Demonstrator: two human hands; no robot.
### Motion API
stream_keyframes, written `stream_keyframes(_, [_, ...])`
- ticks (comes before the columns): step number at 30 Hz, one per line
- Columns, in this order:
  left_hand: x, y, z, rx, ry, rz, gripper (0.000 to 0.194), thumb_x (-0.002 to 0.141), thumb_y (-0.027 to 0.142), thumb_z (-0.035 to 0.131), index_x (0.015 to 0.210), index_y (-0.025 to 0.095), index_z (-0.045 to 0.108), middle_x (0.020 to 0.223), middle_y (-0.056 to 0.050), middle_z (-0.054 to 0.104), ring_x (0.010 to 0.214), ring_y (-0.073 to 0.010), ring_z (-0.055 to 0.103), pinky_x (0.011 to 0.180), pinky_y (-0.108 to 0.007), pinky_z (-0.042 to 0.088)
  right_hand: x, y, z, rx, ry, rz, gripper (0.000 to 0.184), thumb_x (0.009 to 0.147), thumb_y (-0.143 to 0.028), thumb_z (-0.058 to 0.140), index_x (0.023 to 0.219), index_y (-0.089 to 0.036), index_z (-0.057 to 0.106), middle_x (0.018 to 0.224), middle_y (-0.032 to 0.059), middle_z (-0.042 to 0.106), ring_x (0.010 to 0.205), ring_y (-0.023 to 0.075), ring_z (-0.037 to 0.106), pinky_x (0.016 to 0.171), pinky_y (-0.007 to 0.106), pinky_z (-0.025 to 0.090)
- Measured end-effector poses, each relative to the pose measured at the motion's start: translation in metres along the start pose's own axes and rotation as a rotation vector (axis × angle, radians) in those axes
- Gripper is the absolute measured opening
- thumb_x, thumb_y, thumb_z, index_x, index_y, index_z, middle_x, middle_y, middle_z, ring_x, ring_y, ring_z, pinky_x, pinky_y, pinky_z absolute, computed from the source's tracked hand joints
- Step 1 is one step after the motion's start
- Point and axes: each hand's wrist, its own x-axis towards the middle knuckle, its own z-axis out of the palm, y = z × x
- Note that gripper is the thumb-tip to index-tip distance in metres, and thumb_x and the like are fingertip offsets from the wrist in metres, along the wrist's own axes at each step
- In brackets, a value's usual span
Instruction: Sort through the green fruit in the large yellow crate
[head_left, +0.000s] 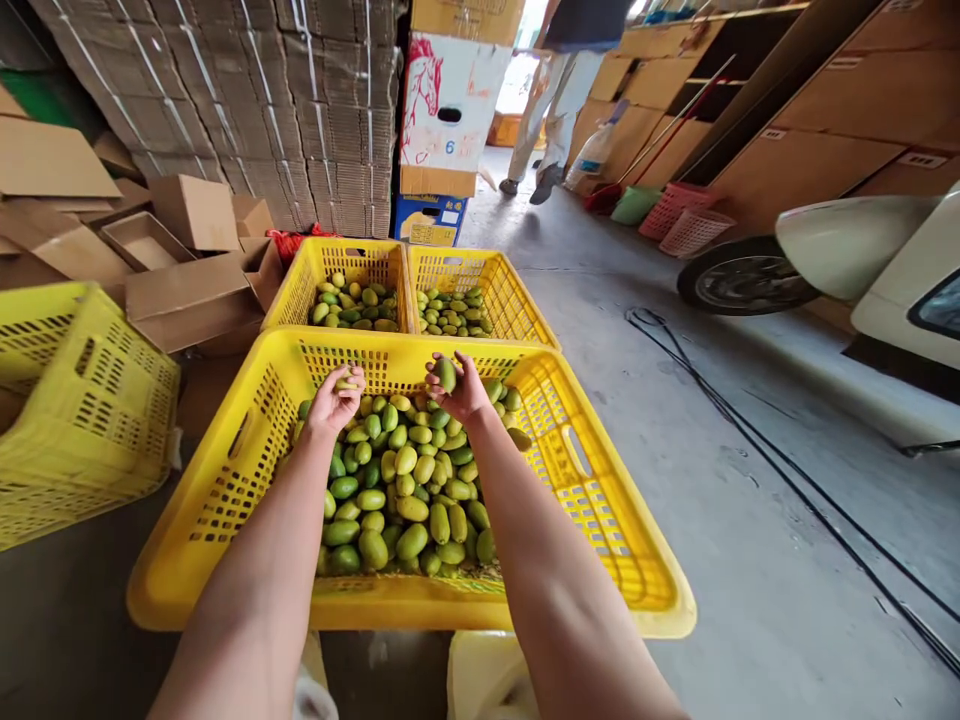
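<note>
Forearms: stretched forward over the near crate, hands apart.
Left-side crate: yellow, contents mostly hidden.
Left hand: raised, fingers curled round a fruit, axis unclear.
Back-left crate: partly filled with fruit.
Near crate: heaped green-yellow oval fruits, axes mixed.
Right hand: fingers round a green fruit, long axis near upright.
Back-right crate: fruit toward its left.

Grey floor, and it's busy out there: black cable running from three o'clock out to four, car wheel planted just shy of three, pink baskets at two, green basket right beside them, yellow crate sitting at nine.
</note>
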Motion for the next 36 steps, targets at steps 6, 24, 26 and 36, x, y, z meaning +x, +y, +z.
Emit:
stream_keyframes(6, [0.012, -0.015, 0.013, 0.179, -0.011, 0.01, 0.035, 0.112, 0.025, 0.037, 0.113, 0.013, 0.07, 0.087, -0.012, 0.072, 0.072, -0.0188, 0.072, 0.052, -0.023, 0.057, 0.011, 0.015, -0.002, -0.159, -0.078, 0.081, 0.032, 0.084, -0.01, 0.067, 0.113, -0.022, 0.063, 0.087, 0.0015, 0.073, 0.079, 0.0186, 0.076, 0.072, 0.033, 0.071])
stream_keyframes(24, [0.024, 0.005, 0.013, 0.253, 0.216, 0.037, 0.027, 0.107, 0.031, 0.054, 0.086, 0.017, 0.063, 0.069, -0.005, 0.063, 0.056, -0.0114, 0.062, 0.046, -0.015, 0.048, 0.011, 0.005, 0.017, 0.024, 0.196, 0.039, 0.007, 0.097, -0.017, 0.055, 0.094, -0.021, 0.059, 0.077, 0.003, 0.07, 0.072, 0.0168, 0.071, 0.061, 0.027, 0.067])
stream_keyframes(26, [0.025, 0.005, 0.011, 0.243, 0.223, 0.016, 0.028, 0.107, 0.032, 0.048, 0.096, 0.016, 0.069, 0.076, -0.009, 0.068, 0.069, -0.0187, 0.07, 0.054, -0.023, 0.058, 0.013, 0.005, 0.016, 0.028, 0.196, 0.023, 0.009, 0.096, -0.014, 0.053, 0.096, -0.021, 0.059, 0.083, 0.0043, 0.072, 0.079, 0.0183, 0.075, 0.069, 0.033, 0.07])
stream_keyframes(36, [0.034, -0.004, 0.015, 0.446, 0.162, -0.036, 0.016, 0.104, 0.028, 0.07, 0.098, 0.014, 0.068, 0.074, -0.005, 0.067, 0.062, -0.013, 0.069, 0.056, -0.018, 0.059, 0.016, 0.005, 0.013, -0.066, 0.184, 0.079, 0.015, 0.103, -0.019, 0.07, 0.092, -0.021, 0.06, 0.072, -0.0039, 0.062, 0.061, 0.0103, 0.063, 0.064, 0.023, 0.067])
